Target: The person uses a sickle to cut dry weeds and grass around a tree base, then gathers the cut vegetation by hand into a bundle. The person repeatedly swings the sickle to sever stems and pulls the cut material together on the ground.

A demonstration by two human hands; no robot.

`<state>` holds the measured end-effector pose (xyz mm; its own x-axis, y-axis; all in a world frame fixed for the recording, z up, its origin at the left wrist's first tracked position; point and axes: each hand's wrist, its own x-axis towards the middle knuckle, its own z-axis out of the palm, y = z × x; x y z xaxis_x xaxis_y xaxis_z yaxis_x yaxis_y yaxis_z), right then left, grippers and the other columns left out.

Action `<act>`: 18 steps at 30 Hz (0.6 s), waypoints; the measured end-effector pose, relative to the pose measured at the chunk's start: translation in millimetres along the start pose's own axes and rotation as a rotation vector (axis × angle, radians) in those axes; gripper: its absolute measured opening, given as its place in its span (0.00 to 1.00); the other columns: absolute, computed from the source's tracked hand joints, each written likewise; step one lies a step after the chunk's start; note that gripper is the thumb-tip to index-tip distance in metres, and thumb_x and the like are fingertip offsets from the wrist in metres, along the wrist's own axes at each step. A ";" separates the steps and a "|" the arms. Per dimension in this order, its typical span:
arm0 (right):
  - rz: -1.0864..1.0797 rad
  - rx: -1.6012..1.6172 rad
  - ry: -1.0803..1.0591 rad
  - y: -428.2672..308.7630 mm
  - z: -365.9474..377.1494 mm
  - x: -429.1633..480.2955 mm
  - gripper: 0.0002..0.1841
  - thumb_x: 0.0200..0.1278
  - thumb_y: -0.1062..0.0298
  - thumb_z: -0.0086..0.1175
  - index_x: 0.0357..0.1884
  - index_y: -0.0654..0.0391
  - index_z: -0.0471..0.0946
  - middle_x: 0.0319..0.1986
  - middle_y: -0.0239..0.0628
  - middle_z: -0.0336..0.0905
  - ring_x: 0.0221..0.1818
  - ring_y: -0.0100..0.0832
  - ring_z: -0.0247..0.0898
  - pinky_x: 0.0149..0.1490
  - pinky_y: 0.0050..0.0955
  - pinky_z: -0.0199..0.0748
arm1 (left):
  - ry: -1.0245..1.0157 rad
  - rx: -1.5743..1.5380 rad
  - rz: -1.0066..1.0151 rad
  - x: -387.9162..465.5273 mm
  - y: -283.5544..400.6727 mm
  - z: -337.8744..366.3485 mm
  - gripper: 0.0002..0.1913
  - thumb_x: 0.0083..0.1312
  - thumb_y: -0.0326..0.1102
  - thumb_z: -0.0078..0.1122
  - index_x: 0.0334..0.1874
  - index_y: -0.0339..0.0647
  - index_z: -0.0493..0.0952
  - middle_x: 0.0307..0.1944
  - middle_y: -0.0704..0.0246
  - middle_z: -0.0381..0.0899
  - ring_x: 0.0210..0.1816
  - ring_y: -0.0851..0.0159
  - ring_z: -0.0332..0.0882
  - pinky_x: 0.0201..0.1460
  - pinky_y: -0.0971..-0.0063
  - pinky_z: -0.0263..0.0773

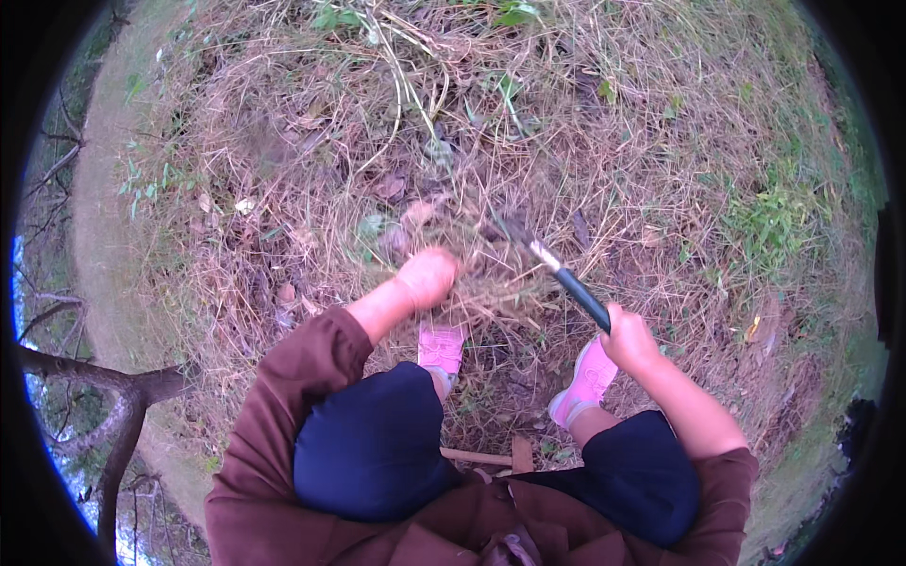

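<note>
My left hand point(429, 277), slightly blurred, is closed at a clump of dry grass point(495, 286) in front of my left shoe; its fingertips are hidden. With my right hand point(628, 338) I grip the dark green handle of a hand tool point(582, 297). The tool points up and left, with a pale metal ferrule above the handle. Its head is blurred among the grass between my hands, so its kind is unclear.
Pink shoes point(442, 347) stand on the grassy ground, with wooden pieces point(522, 454) between my legs. Long stems point(396, 85) lie ahead, green weeds point(768, 226) grow at right, and a forked tree trunk point(131, 396) rises at left.
</note>
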<state>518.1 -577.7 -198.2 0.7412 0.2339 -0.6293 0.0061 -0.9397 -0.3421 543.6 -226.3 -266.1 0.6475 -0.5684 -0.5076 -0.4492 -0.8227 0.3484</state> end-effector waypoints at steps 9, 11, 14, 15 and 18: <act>0.127 0.501 0.111 29.3 -49.6 -18.1 0.10 0.51 0.77 0.53 0.37 0.58 0.73 0.19 0.35 0.71 0.22 0.25 0.69 0.30 0.29 0.69 | -0.151 -0.073 0.350 16.2 60.0 20.6 0.09 0.45 0.30 0.59 0.30 0.40 0.76 0.32 0.61 0.79 0.41 0.55 0.77 0.47 0.65 0.72; 0.220 0.589 0.191 34.2 -56.8 -7.4 0.12 0.51 0.77 0.52 0.40 0.58 0.71 0.19 0.31 0.68 0.20 0.22 0.66 0.28 0.26 0.67 | -0.032 -0.003 0.501 31.0 72.7 15.2 0.08 0.48 0.33 0.58 0.31 0.42 0.76 0.34 0.65 0.79 0.43 0.58 0.76 0.46 0.67 0.72; 0.170 0.579 0.347 48.0 -62.8 2.3 0.14 0.50 0.76 0.53 0.43 0.59 0.72 0.19 0.31 0.70 0.20 0.24 0.68 0.28 0.28 0.69 | -0.091 0.215 0.603 52.8 97.5 6.7 0.08 0.53 0.37 0.54 0.33 0.47 0.77 0.44 0.70 0.76 0.49 0.63 0.72 0.48 0.68 0.69; 0.147 0.421 0.448 53.4 -61.9 1.2 0.16 0.50 0.76 0.53 0.44 0.59 0.72 0.19 0.33 0.70 0.20 0.26 0.70 0.30 0.29 0.71 | -0.079 0.269 0.629 60.6 102.6 3.4 0.08 0.54 0.37 0.53 0.35 0.49 0.78 0.47 0.70 0.74 0.52 0.64 0.70 0.49 0.68 0.69; 0.257 0.322 0.496 72.8 -58.7 -7.0 0.16 0.50 0.76 0.54 0.44 0.59 0.72 0.19 0.35 0.70 0.20 0.27 0.70 0.30 0.29 0.71 | -0.024 0.497 0.695 84.5 105.5 -4.5 0.13 0.56 0.39 0.51 0.42 0.57 0.80 0.62 0.69 0.64 0.66 0.60 0.58 0.59 0.61 0.63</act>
<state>552.8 -662.4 -177.7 0.9152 -0.2042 -0.3474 -0.3571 -0.8105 -0.4643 553.7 -361.1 -268.6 0.1143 -0.9387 -0.3253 -0.9609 -0.1876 0.2037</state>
